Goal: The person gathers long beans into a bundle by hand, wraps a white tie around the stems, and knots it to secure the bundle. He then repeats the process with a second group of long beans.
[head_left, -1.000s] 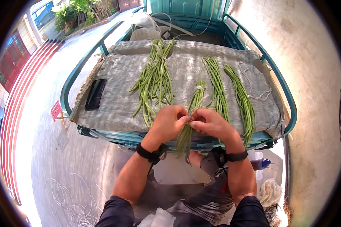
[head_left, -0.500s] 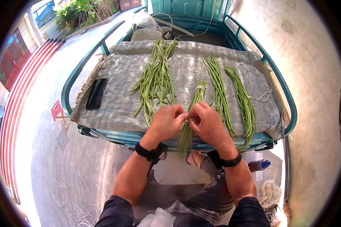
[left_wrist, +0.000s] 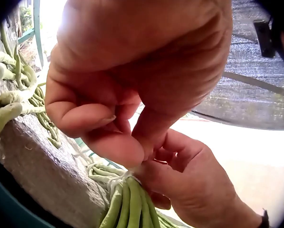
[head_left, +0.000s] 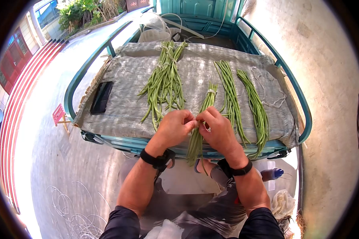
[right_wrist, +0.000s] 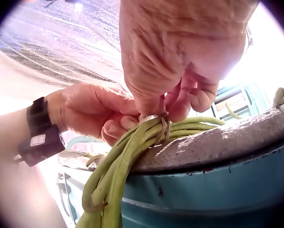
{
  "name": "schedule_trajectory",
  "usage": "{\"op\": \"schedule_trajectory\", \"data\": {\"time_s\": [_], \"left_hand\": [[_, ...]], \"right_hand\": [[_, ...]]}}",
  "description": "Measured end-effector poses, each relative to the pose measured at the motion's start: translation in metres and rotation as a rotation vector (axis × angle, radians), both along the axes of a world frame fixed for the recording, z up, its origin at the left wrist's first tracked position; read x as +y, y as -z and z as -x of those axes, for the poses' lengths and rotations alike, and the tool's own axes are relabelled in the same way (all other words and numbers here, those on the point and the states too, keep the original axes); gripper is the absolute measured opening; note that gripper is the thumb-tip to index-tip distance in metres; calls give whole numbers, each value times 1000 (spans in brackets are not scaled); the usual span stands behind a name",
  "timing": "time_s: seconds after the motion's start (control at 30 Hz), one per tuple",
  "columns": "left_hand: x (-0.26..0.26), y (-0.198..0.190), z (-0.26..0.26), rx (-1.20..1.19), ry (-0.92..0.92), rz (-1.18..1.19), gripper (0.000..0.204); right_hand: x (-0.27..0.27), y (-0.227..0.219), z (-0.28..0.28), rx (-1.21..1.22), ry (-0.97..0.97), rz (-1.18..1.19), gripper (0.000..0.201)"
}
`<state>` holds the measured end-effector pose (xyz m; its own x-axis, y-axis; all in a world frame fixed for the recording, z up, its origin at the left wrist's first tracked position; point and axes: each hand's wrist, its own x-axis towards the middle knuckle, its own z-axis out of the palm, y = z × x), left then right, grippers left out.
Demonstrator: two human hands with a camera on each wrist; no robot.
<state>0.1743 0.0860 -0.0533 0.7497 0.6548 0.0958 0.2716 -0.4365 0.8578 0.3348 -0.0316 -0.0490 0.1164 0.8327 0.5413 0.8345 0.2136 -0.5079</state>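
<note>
A bundle of green long beans (head_left: 195,147) lies across the front edge of the cart, its lower ends hanging over. A pale tie (head_left: 211,91) circles it near the upper end. Thin string (right_wrist: 165,128) wraps its middle where it bends over the edge. My left hand (head_left: 174,128) and right hand (head_left: 218,130) meet above this wrap, thumbs and fingertips close together. Each pinches the string between thumb and finger; the ends are mostly hidden by fingertips. In the left wrist view, the loop (left_wrist: 119,180) sits tight around the beans, right under the fingertips.
On the grey woven sheet (head_left: 123,71) lie a large tied bean bunch (head_left: 163,83), two slimmer bunches, a black phone (head_left: 102,97) and loose white string (head_left: 273,104). Teal rails (head_left: 85,59) flank the cart. A blue-capped bottle (head_left: 271,174) stands below right.
My right hand has turned, its knuckles rising over the bundle and its wrist shifting slightly left and down. The left hand stays nearly in place. Over the last half second little has moved.
</note>
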Motion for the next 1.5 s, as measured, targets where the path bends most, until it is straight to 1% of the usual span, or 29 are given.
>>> {"op": "schedule_trajectory", "data": {"time_s": [0.07,0.17,0.27,0.3,0.4,0.47,0.57,0.67,0.77,0.9,1.0,1.1,1.2,1.3,1.37,1.5], "left_hand": [[-2,-7,2,4,24,-27,21],[-5,-16,4,30,49,-268,19],[-8,-10,0,-103,59,-497,12],[-10,-10,-1,-98,53,-496,11],[-15,-11,-4,-116,41,-488,9],[-15,-4,-7,-170,43,-470,11],[-9,-4,-6,-49,118,-156,14],[-2,6,-6,-130,235,246,17],[1,2,-4,-99,270,443,21],[1,7,-6,-125,262,492,21],[2,8,-7,-126,254,525,21],[0,3,-6,-110,249,536,21],[0,-1,-5,-84,255,503,22],[1,-2,-5,-87,259,504,21],[2,0,-6,-99,250,505,21],[3,3,-5,-107,234,454,19]], "right_hand": [[-2,-2,-2,90,-17,72,14],[-5,-6,-8,189,-47,171,14],[-3,3,-19,337,-95,238,10],[-2,6,-22,398,-115,256,8],[-4,8,-31,560,-165,389,12],[-7,5,-34,558,-173,417,13],[-8,10,-36,499,-139,402,14],[-9,10,-33,462,-123,366,13],[-10,1,-30,466,-103,364,13],[-11,0,-31,397,-94,375,13],[-16,-4,-30,356,-122,410,16],[-15,-3,-26,394,-135,379,21],[-17,-16,-20,505,-34,445,27],[-14,-10,-21,526,-20,445,28],[-14,-6,-24,514,-45,447,25],[-14,-6,-26,496,-61,468,23]]}}
